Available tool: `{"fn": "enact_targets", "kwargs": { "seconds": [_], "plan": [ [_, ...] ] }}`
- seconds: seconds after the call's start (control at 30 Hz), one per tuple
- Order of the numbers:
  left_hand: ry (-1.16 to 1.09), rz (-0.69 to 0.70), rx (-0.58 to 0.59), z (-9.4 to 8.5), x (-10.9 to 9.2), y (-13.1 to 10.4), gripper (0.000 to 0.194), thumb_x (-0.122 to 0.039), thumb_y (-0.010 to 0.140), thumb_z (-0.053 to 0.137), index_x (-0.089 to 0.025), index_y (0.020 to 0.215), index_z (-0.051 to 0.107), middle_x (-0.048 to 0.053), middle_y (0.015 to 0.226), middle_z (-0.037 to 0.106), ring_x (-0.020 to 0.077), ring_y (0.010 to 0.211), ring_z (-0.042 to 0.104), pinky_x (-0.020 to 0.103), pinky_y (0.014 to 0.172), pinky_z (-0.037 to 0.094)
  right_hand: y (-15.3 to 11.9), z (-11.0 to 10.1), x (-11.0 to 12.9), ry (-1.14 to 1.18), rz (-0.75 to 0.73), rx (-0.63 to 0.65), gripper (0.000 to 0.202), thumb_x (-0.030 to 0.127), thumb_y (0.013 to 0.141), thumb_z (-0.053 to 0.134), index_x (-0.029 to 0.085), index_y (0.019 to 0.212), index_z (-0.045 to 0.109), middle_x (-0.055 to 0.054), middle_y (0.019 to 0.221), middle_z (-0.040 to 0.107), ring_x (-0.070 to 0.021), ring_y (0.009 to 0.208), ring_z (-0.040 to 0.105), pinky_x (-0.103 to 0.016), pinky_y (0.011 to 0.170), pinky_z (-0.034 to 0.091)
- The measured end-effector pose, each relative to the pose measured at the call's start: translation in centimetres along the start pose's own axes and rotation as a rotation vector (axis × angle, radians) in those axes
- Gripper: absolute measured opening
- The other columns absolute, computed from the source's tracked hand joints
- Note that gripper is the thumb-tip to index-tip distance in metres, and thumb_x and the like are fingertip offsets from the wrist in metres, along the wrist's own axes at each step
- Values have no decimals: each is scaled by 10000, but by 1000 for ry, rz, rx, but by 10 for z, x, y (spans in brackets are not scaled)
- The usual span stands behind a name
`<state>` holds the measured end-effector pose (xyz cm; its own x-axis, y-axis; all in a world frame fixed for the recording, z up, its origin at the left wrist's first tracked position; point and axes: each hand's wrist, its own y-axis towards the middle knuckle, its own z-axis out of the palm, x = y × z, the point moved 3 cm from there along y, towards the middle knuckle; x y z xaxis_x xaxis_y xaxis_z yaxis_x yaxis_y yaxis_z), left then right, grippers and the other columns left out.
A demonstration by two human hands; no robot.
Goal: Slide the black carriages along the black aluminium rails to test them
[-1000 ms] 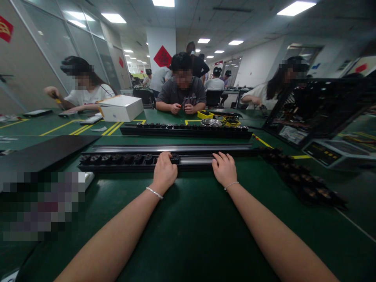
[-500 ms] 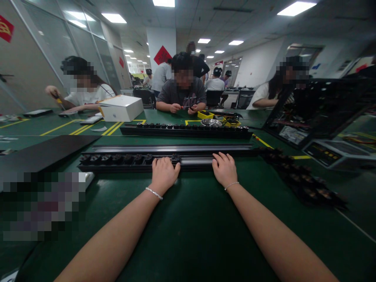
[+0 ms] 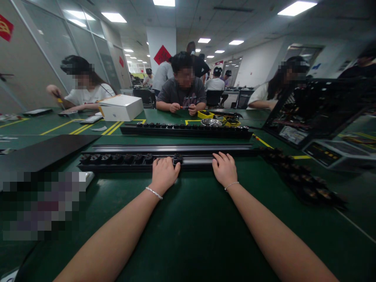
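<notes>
A long black rail point(image 3: 199, 167) lies crosswise in front of me, with a silvery channel along its top. Several small black socket-like modules point(image 3: 128, 158) sit in a row in its left part. My left hand point(image 3: 165, 172) grips the rail's middle, fingers over the top and thumb beside a single black module point(image 3: 178, 158); part of the channel is hidden under it. Farther right, my right hand point(image 3: 225, 169) rests on the rail with its fingers stretched out and slightly apart. Directly behind runs a second rail point(image 3: 132, 149) with a bare silvery channel.
Beyond lies another black rail point(image 3: 188, 131) filled with modules. More modules point(image 3: 305, 178) are heaped at right, near a grey metal box point(image 3: 337, 154) and an open computer case point(image 3: 293, 113). A white box point(image 3: 122, 109) stands at back left. Co-workers sit across the table point(image 3: 194, 227).
The single black module beside my left thumb has shifted slightly right along the channel. Both my hands stay in place. A person's head now shows at the far right.
</notes>
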<state>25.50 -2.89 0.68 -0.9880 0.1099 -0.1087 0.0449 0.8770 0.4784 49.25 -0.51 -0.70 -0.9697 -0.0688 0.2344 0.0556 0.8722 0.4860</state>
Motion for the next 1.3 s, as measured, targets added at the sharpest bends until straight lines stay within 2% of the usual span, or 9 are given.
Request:
{"fn": "enact_targets", "kwargs": {
  "seconds": [0.47, 0.87, 1.1, 1.3],
  "plan": [
    [24, 88, -9, -1, -3, -1, 363, -399, 903, 315, -174, 845, 594, 86, 796, 669, 249, 819, 616, 396, 829, 372, 0, -3, 2, 12, 15, 23, 450, 363, 889, 326, 223, 1227, 587, -71, 1312, 524, -295, 1274, 329, -462, 993, 347],
    [16, 101, 46, -4, -5, -2, 387, -437, 907, 299, -205, 864, 606, 65, 866, 685, 241, 858, 602, 394, 825, 355, 0, 0, 0, 25, -7, 10, 457, 366, 891, 317, 209, 1223, 590, -89, 1303, 529, -289, 1264, 342, -473, 1008, 317],
    [-7, 63, 40, 0, -3, -2, 417, -451, 904, 306, -184, 1057, 587, 84, 946, 688, 246, 918, 597, 399, 874, 344, 0, 1, 0, 25, -6, 4, 454, 363, 889, 323, 210, 1223, 589, -85, 1299, 532, -299, 1267, 334, -464, 989, 336],
    [-74, 111, 26, 3, -4, -2, 420, -423, 907, 318, -170, 1131, 567, 86, 1013, 688, 238, 950, 599, 434, 961, 296, 0, -2, 2, 30, 17, 21, 446, 364, 887, 331, 222, 1222, 590, -70, 1313, 523, -304, 1268, 333, -464, 983, 347]
  ]
}}
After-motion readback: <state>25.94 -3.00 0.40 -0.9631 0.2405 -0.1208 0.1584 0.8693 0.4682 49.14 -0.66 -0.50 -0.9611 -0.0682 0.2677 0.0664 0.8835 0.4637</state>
